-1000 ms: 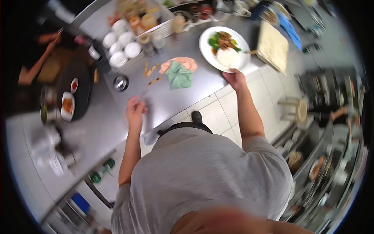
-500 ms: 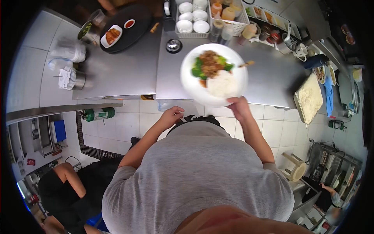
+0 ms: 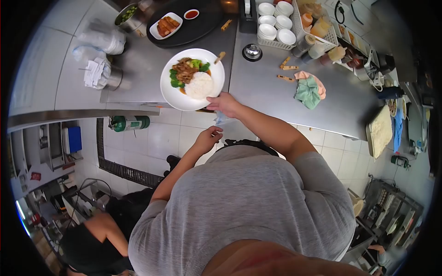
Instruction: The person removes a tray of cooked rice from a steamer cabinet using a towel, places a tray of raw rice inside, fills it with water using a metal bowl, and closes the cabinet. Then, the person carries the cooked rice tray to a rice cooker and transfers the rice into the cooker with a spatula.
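Note:
My right hand (image 3: 224,105) grips the lower right rim of a white plate (image 3: 166,94), which is over the steel counter near its front edge. On the plate are white rice (image 3: 199,86), brown sliced meat (image 3: 186,72) and green broccoli (image 3: 176,83). A wooden clothespin (image 3: 219,57) sits at the plate's right rim. My left hand (image 3: 209,139) hangs in front of my waist, its fingers loosely curled and nothing visible in them. Beyond the plate, a round black tray (image 3: 202,32) carries a small white dish of fried rolls (image 3: 166,26) and a red sauce dish (image 3: 191,14).
A call bell (image 3: 252,52) stands on the counter (image 3: 262,92). Further right are clothespins (image 3: 286,78), folded cloths (image 3: 309,89), a basket of small bowls (image 3: 276,27) and sauce bottles (image 3: 320,27). A rice tray (image 3: 380,131) sits at the far right. Another person (image 3: 99,239) is behind, at lower left.
My right hand has carried the plate left across the counter, towards the black tray. Cloths and clothespins formerly behind the plate now show. My left hand stays low by my waist.

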Demonstrator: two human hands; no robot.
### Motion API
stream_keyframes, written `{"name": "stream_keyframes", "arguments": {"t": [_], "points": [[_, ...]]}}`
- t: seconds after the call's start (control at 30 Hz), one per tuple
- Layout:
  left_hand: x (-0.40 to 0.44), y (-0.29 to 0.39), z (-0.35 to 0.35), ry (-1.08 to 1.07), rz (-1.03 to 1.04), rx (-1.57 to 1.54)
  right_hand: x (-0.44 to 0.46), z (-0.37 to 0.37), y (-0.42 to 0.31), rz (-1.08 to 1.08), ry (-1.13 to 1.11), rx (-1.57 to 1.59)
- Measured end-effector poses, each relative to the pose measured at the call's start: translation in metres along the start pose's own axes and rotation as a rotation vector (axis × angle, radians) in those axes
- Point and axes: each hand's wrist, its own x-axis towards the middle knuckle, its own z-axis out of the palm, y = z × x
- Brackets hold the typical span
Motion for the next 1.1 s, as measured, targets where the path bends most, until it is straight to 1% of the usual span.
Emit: {"name": "stream_keyframes", "arguments": {"t": [0.03, 0.07, 0.17, 0.2, 0.3, 0.33, 0.4, 0.5, 0.6, 0.7, 0.77, 0.83, 0.93, 1.03, 1.1], "points": [[0.001, -0.004, -0.003, -0.003, 0.009, -0.010, -0.003, 0.003, -0.004, -0.008, -0.079, -0.033], [0.002, -0.005, -0.005, -0.010, 0.021, -0.017, -0.018, 0.010, -0.013, -0.025, -0.092, -0.051], [0.008, -0.003, -0.007, -0.017, -0.006, -0.121, -0.055, -0.011, -0.021, 0.160, -0.039, -0.266], [0.012, -0.003, -0.006, -0.011, -0.019, -0.147, -0.074, -0.028, -0.018, 0.114, -0.069, -0.241], [0.020, 0.010, 0.007, -0.048, -0.006, -0.137, -0.153, -0.088, -0.009, 0.045, 0.116, -0.209], [0.026, 0.016, 0.014, -0.073, -0.013, -0.104, -0.180, -0.109, -0.004, 0.007, 0.264, -0.164], [0.043, 0.031, 0.038, -0.133, -0.018, -0.065, -0.242, -0.153, 0.007, -0.064, 0.482, -0.030], [0.069, 0.062, 0.092, -0.246, 0.030, -0.016, -0.331, -0.214, 0.034, -0.148, 0.786, 0.164], [0.093, 0.112, 0.178, -0.358, 0.115, 0.077, -0.419, -0.263, 0.067, -0.282, 0.919, 0.407], [0.107, 0.180, 0.262, -0.306, 0.300, 0.317, -0.496, -0.288, 0.104, -0.375, 1.007, 0.558], [0.146, 0.208, 0.291, -0.039, 0.761, 0.542, -0.538, -0.298, 0.128, -0.427, 1.060, 0.617], [0.177, 0.238, 0.312, 0.247, 0.872, 0.683, -0.572, -0.309, 0.147, -0.430, 1.078, 0.714], [0.195, 0.273, 0.347, 0.206, 0.869, 0.584, -0.607, -0.343, 0.145, -0.477, 1.103, 0.754], [0.169, 0.300, 0.411, 0.069, 1.021, 0.756, -0.620, -0.372, 0.117, -0.510, 1.089, 0.742], [0.148, 0.327, 0.464, -0.043, 1.061, 0.794, -0.619, -0.395, 0.090, -0.529, 1.053, 0.684]]}}
